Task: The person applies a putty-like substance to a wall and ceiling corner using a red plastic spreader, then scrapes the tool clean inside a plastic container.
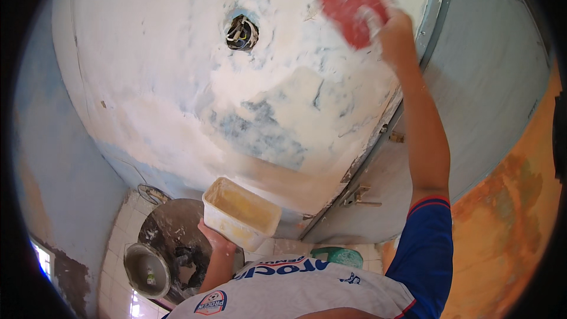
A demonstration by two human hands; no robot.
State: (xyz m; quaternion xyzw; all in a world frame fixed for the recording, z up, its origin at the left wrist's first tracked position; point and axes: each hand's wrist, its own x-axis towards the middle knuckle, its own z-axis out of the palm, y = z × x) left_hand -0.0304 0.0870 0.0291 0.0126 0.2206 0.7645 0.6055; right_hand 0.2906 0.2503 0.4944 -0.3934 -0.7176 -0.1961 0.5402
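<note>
Fingers (397, 31) gripping red trowel (353, 10), tub (241, 212) held

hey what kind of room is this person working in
Probably a small tiled room under renovation, perhaps a bathroom. The wall is patchy with fresh white plaster, loose wires hang from a hole, and the right hand works a red float while the left hand holds a tub.

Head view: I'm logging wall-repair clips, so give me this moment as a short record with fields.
left hand: holds a cream plastic tub from below, tilted
right hand: raised, grips a red trowel against the wall, blurred
wall: patchy white filler over blue paint
wall opening: round hole with loose wires
door frame: grey, right of the wall
floor: white tiles, round grey bucket
</note>
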